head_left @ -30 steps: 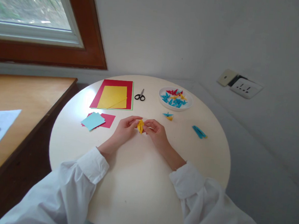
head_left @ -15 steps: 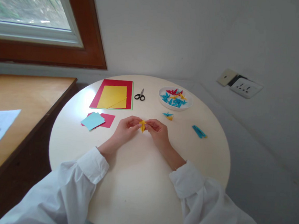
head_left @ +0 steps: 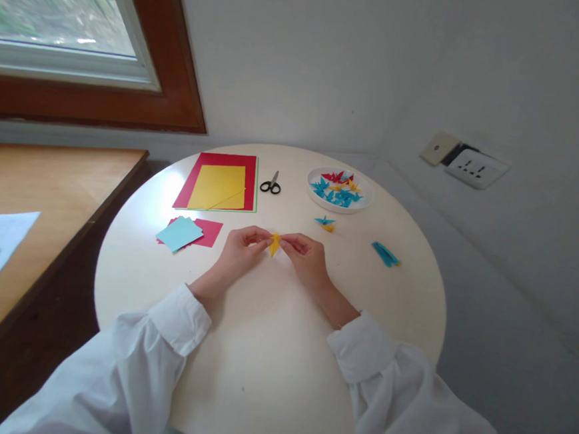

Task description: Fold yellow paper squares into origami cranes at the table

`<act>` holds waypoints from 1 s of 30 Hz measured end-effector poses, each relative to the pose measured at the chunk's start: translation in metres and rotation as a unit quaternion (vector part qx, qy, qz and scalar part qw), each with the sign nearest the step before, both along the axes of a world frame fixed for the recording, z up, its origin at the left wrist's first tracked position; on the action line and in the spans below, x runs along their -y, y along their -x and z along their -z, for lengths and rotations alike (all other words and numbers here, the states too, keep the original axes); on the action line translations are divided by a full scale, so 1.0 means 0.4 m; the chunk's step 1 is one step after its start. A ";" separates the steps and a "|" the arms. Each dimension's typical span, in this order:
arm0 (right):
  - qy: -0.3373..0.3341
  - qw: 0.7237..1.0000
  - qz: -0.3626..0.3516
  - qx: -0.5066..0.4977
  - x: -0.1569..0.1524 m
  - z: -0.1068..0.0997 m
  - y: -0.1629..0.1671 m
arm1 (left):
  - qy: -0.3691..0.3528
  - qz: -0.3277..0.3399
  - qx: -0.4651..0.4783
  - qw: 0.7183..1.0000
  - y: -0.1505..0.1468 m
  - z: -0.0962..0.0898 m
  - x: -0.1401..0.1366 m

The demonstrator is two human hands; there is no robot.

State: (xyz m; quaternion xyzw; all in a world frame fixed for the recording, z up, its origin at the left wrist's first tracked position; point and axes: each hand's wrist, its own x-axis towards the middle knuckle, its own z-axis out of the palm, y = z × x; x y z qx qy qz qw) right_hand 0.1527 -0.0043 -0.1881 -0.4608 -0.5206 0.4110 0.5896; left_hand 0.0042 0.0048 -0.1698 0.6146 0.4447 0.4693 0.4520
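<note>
Left hand: bare left hand (head_left: pixel 245 247) comes in from lower left, back upward, wrist slightly bent; fingers curled, thumb and fingertips nearly closed in a pinch on the left side of the yellow paper.
Right hand: bare right hand (head_left: pixel 305 252) mirrors it from lower right; knuckles bent, thumb and fingertips pinched on the paper's right side.
Yellow paper: small, pointed, folded yellow paper piece (head_left: pixel 274 244), between the two sets of fingertips, narrow tip toward the wearer. Finer folds too small to read.
Forearms: angled inward as a wedge, wrists bare, loose white cloth sleeves (head_left: pixel 181 319) ending in wide cuffs. Cannot tell whether the hands touch the round off-white tabletop (head_left: pixel 266 355).
Beyond right hand: small blue-and-yellow folded-paper bird (head_left: pixel 325 222), near, apart from the fingers.
Left of left hand: pale blue square paper sheets (head_left: pixel 182 235) overlapping pinkish-red paper sheets (head_left: pixel 212 233).
Far side: black-handled metal scissors (head_left: pixel 272 181); shallow round white dish (head_left: pixel 343 209) holding red, blue and yellow folded-paper pieces.
</note>
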 end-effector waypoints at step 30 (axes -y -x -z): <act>-0.020 0.999 -0.021 -0.017 0.006 -0.006 0.007 | 0.024 0.031 0.062 0.997 -0.002 -0.001 0.005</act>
